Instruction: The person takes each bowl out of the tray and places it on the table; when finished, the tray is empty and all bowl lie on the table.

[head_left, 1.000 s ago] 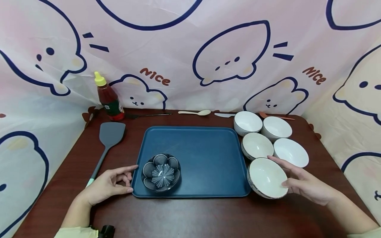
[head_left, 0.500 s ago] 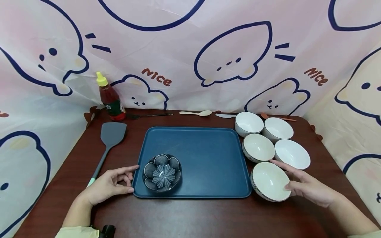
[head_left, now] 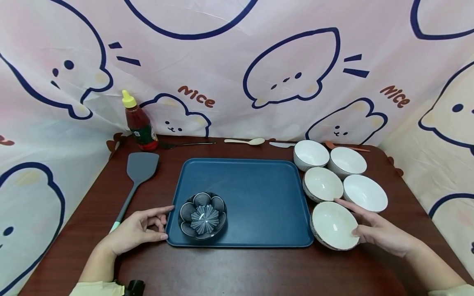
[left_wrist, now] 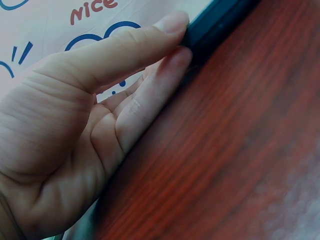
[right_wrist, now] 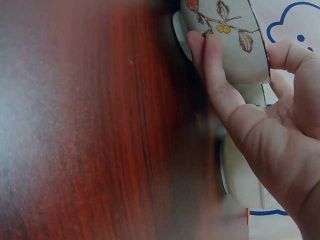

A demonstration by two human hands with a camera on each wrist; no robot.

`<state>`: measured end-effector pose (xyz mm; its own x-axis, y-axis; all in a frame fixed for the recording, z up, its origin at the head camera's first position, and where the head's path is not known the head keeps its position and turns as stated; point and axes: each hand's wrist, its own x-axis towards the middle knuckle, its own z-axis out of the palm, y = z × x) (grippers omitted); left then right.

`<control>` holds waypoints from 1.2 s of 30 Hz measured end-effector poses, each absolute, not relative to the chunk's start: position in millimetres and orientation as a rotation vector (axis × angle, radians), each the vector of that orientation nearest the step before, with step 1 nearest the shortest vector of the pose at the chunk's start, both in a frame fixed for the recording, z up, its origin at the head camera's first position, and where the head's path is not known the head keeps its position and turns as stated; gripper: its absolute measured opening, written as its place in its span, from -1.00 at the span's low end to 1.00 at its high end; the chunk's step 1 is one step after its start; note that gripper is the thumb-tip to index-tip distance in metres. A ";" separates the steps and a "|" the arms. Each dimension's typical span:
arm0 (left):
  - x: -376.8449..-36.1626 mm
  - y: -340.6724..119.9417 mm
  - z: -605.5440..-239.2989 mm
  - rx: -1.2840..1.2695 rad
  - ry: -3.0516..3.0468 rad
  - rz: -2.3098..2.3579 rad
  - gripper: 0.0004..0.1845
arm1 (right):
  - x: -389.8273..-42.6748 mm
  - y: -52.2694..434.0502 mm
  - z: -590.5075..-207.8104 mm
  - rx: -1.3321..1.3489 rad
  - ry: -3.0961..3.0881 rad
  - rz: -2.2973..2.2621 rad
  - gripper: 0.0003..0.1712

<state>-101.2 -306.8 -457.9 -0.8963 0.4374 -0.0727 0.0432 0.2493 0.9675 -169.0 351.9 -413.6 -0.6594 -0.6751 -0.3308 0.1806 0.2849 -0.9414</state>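
In the head view my right hand (head_left: pixel 379 232) grips a cream bowl (head_left: pixel 335 225) beside the near right corner of the blue tray (head_left: pixel 259 205). Its thumb lies over the bowl's rim and the other fingers are along the outer wall, which shows a leaf-and-berry pattern in the right wrist view. My left hand (head_left: pixel 138 230) has thumb and index fingertips, spread apart, against the tray's left edge; its other fingers are bent. A dark blue flower-patterned bowl (head_left: pixel 203 216) stands on the tray's near left part.
Behind the gripped bowl stand several pale bowls (head_left: pixel 323 184), close together. A grey spatula (head_left: pixel 142 166) and a red sauce bottle (head_left: pixel 140 125) are at the left. Along the back lie a dark fork (head_left: pixel 189 144), cream spoon (head_left: pixel 244 142), pale knife (head_left: pixel 282 144) and orange-red utensil (head_left: pixel 352 147).
My right hand has brought the cream bowl down slightly and toward the near side, then a little left. The left hand stays at the tray edge. The head view has shifted slightly.
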 end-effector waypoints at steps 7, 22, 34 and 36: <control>-101.5 -307.1 -458.4 0.447 2.197 1.698 -0.22 | -167.9 351.2 -411.8 -0.451 1.823 -1.474 -0.15; -99.6 -305.3 -461.3 0.430 2.185 1.698 -0.23 | -160.9 359.8 -420.2 -0.536 1.679 -1.596 -0.20; -101.6 -305.5 -459.5 0.427 2.182 1.696 -0.23 | -153.7 360.9 -401.9 -0.459 2.129 -1.418 -0.25; -102.0 -306.3 -458.8 0.424 2.179 1.698 -0.23 | -152.2 358.9 -400.3 -0.504 2.137 -1.443 -0.26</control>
<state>-102.0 -306.3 -458.8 -0.8957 0.4362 -0.0860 0.0232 0.2391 0.9707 -152.2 358.9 -400.3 -0.8019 -0.5620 -0.2026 -0.0221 0.3668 -0.9300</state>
